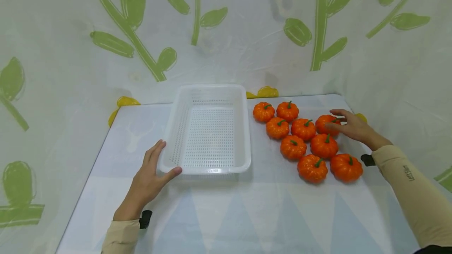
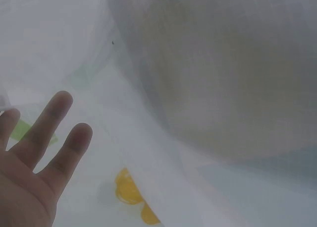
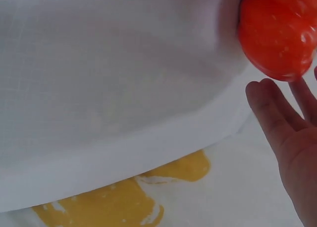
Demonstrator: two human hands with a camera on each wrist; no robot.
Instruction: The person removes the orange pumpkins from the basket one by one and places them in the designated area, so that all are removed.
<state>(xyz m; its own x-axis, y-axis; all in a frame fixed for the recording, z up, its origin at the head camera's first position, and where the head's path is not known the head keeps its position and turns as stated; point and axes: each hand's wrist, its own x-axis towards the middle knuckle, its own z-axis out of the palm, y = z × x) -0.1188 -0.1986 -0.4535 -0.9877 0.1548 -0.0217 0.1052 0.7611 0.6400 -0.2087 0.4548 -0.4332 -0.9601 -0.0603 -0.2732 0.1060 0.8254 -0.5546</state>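
Observation:
A white perforated plastic basket (image 1: 212, 169) stands at the table's back middle, with no items in it. At its near left corner is my left hand (image 1: 148, 177), thumb by the front rim and fingers extended along the left side. The left wrist view shows those fingers (image 2: 64, 157) straight and spread. My right hand (image 1: 354, 128) reaches over an orange pumpkin (image 1: 322, 122) at the right, thumb in front and fingers across its top right; firm contact cannot be told. In the right wrist view, the hand (image 3: 297, 147) has extended fingers below an orange pumpkin (image 3: 280, 33).
Several other small orange pumpkins (image 1: 312, 168) with green stems lie grouped right of the basket. The table (image 1: 226, 214) has a pale cloth with blue triangles. Behind it hangs a white sheet (image 1: 240, 58) printed with green leaves and yellow flowers.

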